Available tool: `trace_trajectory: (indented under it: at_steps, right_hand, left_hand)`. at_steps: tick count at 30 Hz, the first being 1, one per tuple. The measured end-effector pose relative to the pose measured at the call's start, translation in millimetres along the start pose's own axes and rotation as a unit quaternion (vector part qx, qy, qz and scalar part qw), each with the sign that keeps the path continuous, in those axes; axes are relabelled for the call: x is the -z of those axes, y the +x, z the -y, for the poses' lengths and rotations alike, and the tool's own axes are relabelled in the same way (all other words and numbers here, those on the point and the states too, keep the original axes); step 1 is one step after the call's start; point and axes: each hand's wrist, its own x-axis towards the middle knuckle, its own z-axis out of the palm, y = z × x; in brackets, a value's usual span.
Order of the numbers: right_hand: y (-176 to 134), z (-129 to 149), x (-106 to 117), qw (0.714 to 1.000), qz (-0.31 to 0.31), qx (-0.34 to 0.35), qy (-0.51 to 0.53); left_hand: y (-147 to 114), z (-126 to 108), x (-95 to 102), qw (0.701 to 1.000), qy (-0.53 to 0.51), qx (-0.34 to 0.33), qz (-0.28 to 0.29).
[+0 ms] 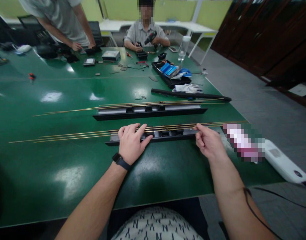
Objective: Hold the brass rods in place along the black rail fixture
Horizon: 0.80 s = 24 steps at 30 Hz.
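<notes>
Near the table's front runs a long black rail (160, 135) with a grey inner channel and black clips (165, 131) in it. Several thin golden rods (75, 136) lie lengthwise along its top and stick out past both ends. My left hand (131, 141), with a watch on its wrist, is over the rail's left part; its fingers reach across the rods and its thumb rests on the near side. At the right part, my right hand (208, 141) is closed, index finger and thumb pinched at the rods. Which rod it pinches is partly hidden.
Behind lies a second black rail (150, 112) with golden rods. Farther back are a black strip (190, 94), white gloves (188, 88) and a black tray (156, 68) with blue packets. A white power strip (285, 160) sits at the right edge. Two people work across the table.
</notes>
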Motion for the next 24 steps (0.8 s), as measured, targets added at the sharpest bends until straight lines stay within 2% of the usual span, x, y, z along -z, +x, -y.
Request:
trace_trajectory:
  at_steps: [8, 17, 24]
  right_hand:
    - [-0.6, 0.1, -0.3, 1.000, 0.016, -0.013, -0.003]
    - [2.7, 3.4, 3.2, 0.999, -0.042, 0.009, 0.012]
    - [-0.3, 2.1, 0.8, 1.000, -0.010, -0.002, -0.014]
  left_hand:
    - [-0.3, 0.1, -0.1, 1.000, 0.000, 0.002, 0.003]
    - [-0.4, 0.5, 0.2, 1.000, -0.004, -0.001, 0.001]
    - [-0.8, 0.8, -1.0, 1.000, -0.002, 0.000, -0.001]
